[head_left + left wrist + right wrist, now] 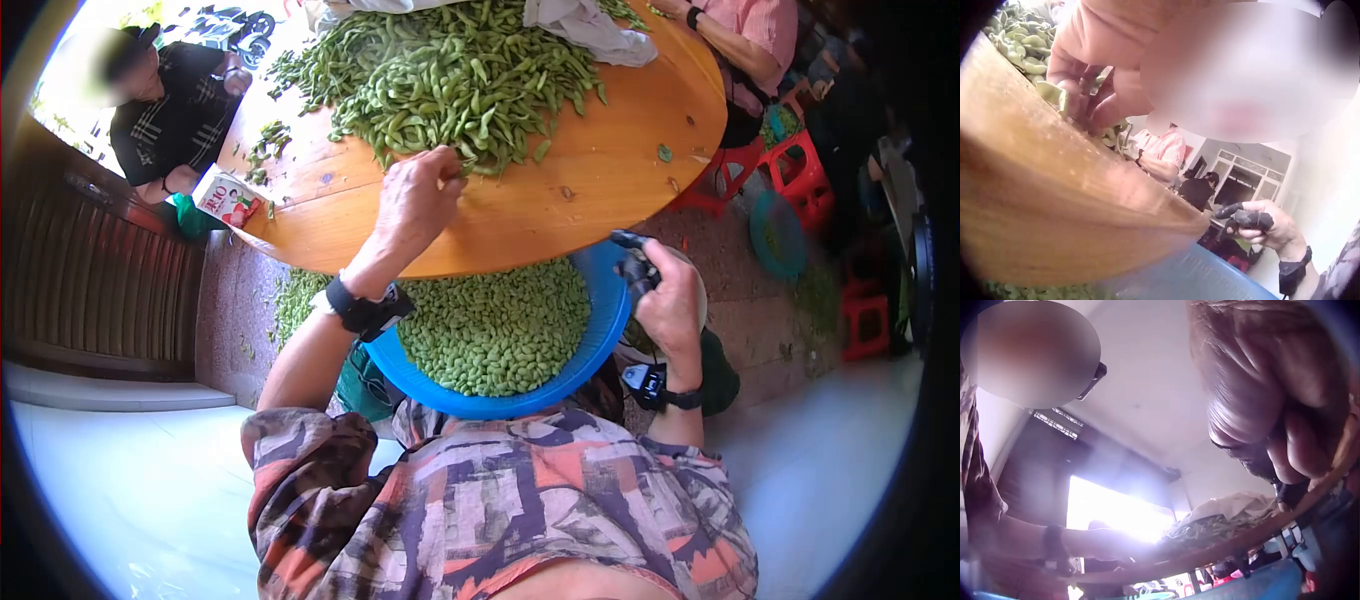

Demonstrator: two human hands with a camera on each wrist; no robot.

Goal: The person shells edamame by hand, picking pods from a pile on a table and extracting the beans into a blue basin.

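Note:
At the near edge of a heap of green edamame pods (pixel 450 80), my left hand (pixel 415 200) pinches a pod (pixel 1054 97) between thumb and fingers, low over the wooden table (pixel 570 220). My right hand (pixel 670 300) is off to the right, above the rim of a blue basin (pixel 610 310). Black coverings (pixel 1252 219) wrap its thumb and fingers, which are loosely bent with nothing visible between them. Shelled green beans (pixel 500 330) fill much of the basin, which sits at my lap, partly under the table edge.
A printed carton (pixel 228 196) stands at the table's left edge, near a few loose pods (pixel 268 145). Two other people sit around the table, one in black (pixel 180 110), one in pink (pixel 750 40). Red stools (pixel 800 170) and a teal basin (pixel 778 235) are on the right.

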